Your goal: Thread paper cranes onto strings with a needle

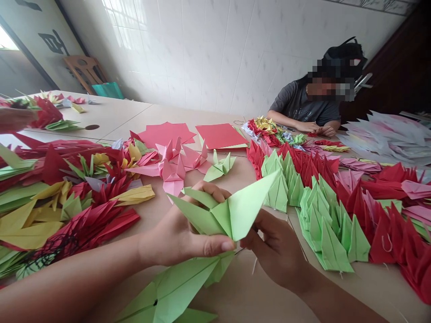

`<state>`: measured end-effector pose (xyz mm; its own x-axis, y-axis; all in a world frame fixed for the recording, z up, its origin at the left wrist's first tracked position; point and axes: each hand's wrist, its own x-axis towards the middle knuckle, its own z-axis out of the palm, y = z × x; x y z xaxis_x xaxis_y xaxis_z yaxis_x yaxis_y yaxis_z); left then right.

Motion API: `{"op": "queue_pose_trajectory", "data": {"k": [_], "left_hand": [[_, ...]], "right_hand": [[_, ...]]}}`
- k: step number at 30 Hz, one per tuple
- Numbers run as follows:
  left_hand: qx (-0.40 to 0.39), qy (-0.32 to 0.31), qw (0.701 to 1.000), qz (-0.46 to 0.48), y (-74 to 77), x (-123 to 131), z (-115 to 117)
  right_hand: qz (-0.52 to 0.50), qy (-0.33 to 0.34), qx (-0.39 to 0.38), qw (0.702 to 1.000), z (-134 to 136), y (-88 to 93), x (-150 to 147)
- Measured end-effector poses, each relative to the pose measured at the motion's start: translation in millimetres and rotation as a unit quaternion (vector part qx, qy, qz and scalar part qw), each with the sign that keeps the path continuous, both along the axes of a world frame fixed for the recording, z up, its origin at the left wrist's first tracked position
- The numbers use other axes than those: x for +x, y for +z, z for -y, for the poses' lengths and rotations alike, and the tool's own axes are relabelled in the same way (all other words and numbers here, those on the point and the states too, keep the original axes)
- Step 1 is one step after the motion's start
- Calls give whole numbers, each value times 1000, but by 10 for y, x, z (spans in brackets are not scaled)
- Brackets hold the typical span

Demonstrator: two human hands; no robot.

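Note:
A light green folded paper crane (220, 213) is held over the table, its pointed wings spread. My left hand (198, 226) grips it from the left, thumb along its lower edge and fingers behind. From the right, my right hand (272, 244) pinches at the crane's underside; its fingertips are partly hidden by the paper. Below my hands lie larger green folded paper pieces (182, 287). Just beyond stand several pink paper cranes (173, 172) and another green crane (220, 166).
Red paper sheets (222, 136) lie in the middle. Rows of green folded cranes (323, 224) and red ones (387, 229) stand at right, colourful heaps (67, 193) at left. A person (310, 103) sits across the table, and another person's hand (16, 120) shows at far left.

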<state>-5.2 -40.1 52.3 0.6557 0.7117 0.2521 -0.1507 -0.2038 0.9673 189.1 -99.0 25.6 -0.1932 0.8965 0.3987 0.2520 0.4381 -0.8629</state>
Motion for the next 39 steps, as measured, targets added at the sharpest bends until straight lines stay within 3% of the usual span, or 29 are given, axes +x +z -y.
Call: {"op": "queue_pose_trajectory", "data": {"k": [5,10,19,30,35,39], "left_hand": [[-40,-38,998,41,-79,11,-26],[1,-27,999,34,-110,2,-33],[35,28,999,-23,-87,-20,13],[28,20,999,-41,-67,-17,2],[-32,3,999,-27,-76,-13,4],[-54,31,997,-36,-72,6,3]], "right_hand": [[-61,21,-56,996,6,-84,5],[-63,19,-54,996,-6,-70,12],[75,-35,92,992,-41,3,24],[-59,11,-84,995,-17,-75,18],[-63,1,-80,995,-24,-42,13],[-8,-24,-31,999,-34,-22,22]]}}
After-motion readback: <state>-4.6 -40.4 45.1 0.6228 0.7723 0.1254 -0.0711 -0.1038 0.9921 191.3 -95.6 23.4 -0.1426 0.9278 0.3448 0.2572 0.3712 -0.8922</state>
